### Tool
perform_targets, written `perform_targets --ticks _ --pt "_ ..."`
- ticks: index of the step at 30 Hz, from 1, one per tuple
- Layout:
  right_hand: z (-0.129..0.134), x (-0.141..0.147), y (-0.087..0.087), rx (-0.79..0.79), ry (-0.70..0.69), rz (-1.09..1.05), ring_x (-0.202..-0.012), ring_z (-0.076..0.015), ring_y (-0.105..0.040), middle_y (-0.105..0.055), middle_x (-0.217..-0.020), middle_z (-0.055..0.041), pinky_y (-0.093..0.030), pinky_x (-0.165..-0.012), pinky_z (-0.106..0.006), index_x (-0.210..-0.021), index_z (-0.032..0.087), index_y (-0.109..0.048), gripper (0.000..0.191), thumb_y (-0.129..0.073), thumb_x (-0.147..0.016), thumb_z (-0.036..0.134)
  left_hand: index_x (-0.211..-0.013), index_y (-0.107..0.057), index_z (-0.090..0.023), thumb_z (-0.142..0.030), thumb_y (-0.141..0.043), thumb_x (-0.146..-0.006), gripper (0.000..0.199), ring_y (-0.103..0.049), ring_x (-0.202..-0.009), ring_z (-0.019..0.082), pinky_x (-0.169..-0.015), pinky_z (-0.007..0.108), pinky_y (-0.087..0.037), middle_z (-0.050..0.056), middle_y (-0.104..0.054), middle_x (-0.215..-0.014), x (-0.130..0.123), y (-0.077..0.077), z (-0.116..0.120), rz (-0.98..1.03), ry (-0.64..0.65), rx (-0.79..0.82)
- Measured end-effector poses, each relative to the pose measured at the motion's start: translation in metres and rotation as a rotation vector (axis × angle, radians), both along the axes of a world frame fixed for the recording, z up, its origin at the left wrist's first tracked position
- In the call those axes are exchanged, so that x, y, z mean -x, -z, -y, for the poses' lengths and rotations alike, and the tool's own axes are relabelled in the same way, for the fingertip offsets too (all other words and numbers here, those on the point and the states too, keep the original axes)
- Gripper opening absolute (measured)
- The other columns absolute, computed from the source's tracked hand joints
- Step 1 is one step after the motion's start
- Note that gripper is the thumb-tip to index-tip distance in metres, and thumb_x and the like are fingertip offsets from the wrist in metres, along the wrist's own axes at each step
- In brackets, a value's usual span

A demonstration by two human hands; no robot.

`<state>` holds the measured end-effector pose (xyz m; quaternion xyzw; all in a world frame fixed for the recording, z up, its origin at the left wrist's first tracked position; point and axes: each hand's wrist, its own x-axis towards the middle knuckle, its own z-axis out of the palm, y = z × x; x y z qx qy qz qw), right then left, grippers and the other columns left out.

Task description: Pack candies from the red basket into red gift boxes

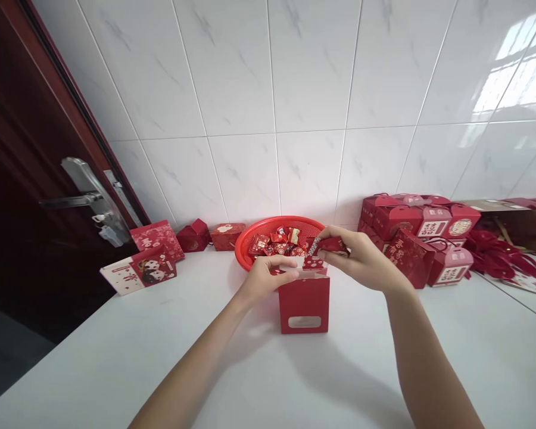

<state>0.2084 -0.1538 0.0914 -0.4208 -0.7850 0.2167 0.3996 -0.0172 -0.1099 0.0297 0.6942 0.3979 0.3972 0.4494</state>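
Observation:
A red gift box [304, 301] with a pale window low on its front stands upright on the white table, its top flaps raised. My left hand [270, 273] pinches the box's upper left edge between thumb and fingers. Just above the box's right side, my right hand [351, 253] is closed on a red candy packet [334, 245] with a dotted edge. Behind the box sits a red plastic basket [243, 253] with several red wrapped candies [279, 241] in it. The box hides part of the basket's front.
Red gift boxes [397, 223] are stacked at the right by the tiled wall, beside dark red ribbons [491, 250] and an open carton [513, 223]. Several cards and boxes [154, 265] stand at the left. A dark door [36, 196] with a metal handle borders the table's left side.

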Motion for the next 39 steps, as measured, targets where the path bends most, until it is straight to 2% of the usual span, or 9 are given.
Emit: perform_targets --ticks 5,11,17,20,26,29,32,35,39 --pt "-0.013 0.017 0.007 0.002 0.010 0.199 -0.059 -0.0125 -0.045 -0.055 -0.071 0.0034 -0.031 -0.054 -0.025 -0.086 0.022 -0.052 0.011 -0.048 -0.086 0.012 -0.115 -0.074 -0.021 -0.042 -0.081 -0.074 0.047 -0.066 -0.113 0.029 -0.095 0.040 -0.054 0.009 -0.072 -0.124 0.001 0.006 0.001 0.079 0.097 0.025" --pt "-0.016 0.020 0.009 0.059 -0.040 0.314 -0.064 -0.0144 -0.048 -0.057 -0.073 0.0015 -0.031 -0.055 -0.026 -0.083 0.021 -0.052 0.014 -0.047 -0.084 0.009 -0.118 -0.073 -0.018 -0.044 -0.082 -0.074 0.052 -0.067 -0.112 0.032 -0.099 0.044 -0.052 0.011 -0.074 -0.119 0.004 0.010 -0.003 0.078 0.162 0.058" --pt "-0.014 0.015 0.007 -0.049 -0.043 0.079 -0.076 -0.0163 -0.056 -0.062 -0.090 -0.0033 -0.042 -0.064 -0.027 -0.093 0.021 -0.064 0.012 -0.053 -0.088 0.018 -0.117 -0.074 -0.019 -0.048 -0.085 -0.070 0.057 -0.061 -0.122 0.035 -0.106 0.047 -0.048 0.010 -0.070 -0.127 0.006 0.010 -0.004 0.008 0.074 0.086" --pt "-0.012 0.017 0.006 -0.022 -0.054 0.003 -0.073 -0.0162 -0.057 -0.065 -0.087 -0.0029 -0.042 -0.063 -0.027 -0.097 0.022 -0.068 0.014 -0.056 -0.089 0.021 -0.116 -0.075 -0.019 -0.045 -0.085 -0.069 0.055 -0.064 -0.118 0.035 -0.101 0.045 -0.051 0.010 -0.072 -0.125 0.006 0.009 -0.003 0.025 0.075 0.098" --pt "-0.015 0.028 0.012 0.051 -0.028 0.222 -0.056 -0.0118 -0.045 -0.059 -0.065 0.0012 -0.029 -0.053 -0.026 -0.074 0.019 -0.061 0.018 -0.050 -0.087 0.014 -0.120 -0.074 -0.018 -0.041 -0.082 -0.074 0.051 -0.066 -0.115 0.032 -0.101 0.045 -0.052 0.010 -0.074 -0.119 0.006 0.007 -0.004 0.058 0.179 0.056" --pt "-0.016 0.028 0.013 0.056 -0.054 0.275 -0.055 -0.0112 -0.041 -0.055 -0.062 0.0013 -0.026 -0.052 -0.027 -0.067 0.019 -0.056 0.023 -0.048 -0.089 0.014 -0.119 -0.073 -0.019 -0.042 -0.084 -0.072 0.054 -0.067 -0.113 0.031 -0.100 0.045 -0.053 0.010 -0.074 -0.119 0.007 0.008 -0.005 0.062 0.177 0.068" --pt "-0.014 0.024 0.010 0.037 -0.052 0.196 -0.055 -0.0110 -0.041 -0.052 -0.063 0.0018 -0.028 -0.052 -0.026 -0.072 0.019 -0.056 0.026 -0.047 -0.095 0.023 -0.119 -0.073 -0.018 -0.042 -0.087 -0.068 0.058 -0.068 -0.112 0.032 -0.099 0.045 -0.054 0.011 -0.072 -0.125 0.007 0.010 -0.006 0.048 0.131 0.122" --pt "-0.010 0.024 0.007 0.033 -0.018 -0.015 -0.052 -0.0101 -0.046 -0.056 -0.070 0.0020 -0.035 -0.051 -0.025 -0.089 0.021 -0.057 0.023 -0.044 -0.099 0.037 -0.117 -0.073 -0.018 -0.042 -0.088 -0.065 0.059 -0.068 -0.111 0.032 -0.098 0.046 -0.054 0.011 -0.071 -0.127 0.007 0.010 -0.006 0.042 0.103 0.153" --pt "-0.006 0.031 0.010 0.237 -0.060 -0.169 -0.041 -0.0099 -0.050 -0.056 -0.069 0.0058 -0.039 -0.041 -0.023 -0.095 0.025 -0.044 0.018 -0.045 -0.097 0.043 -0.116 -0.074 -0.017 -0.044 -0.086 -0.068 0.056 -0.067 -0.113 0.034 -0.099 0.047 -0.053 0.012 -0.073 -0.122 0.007 0.008 -0.005 0.038 0.133 0.128"
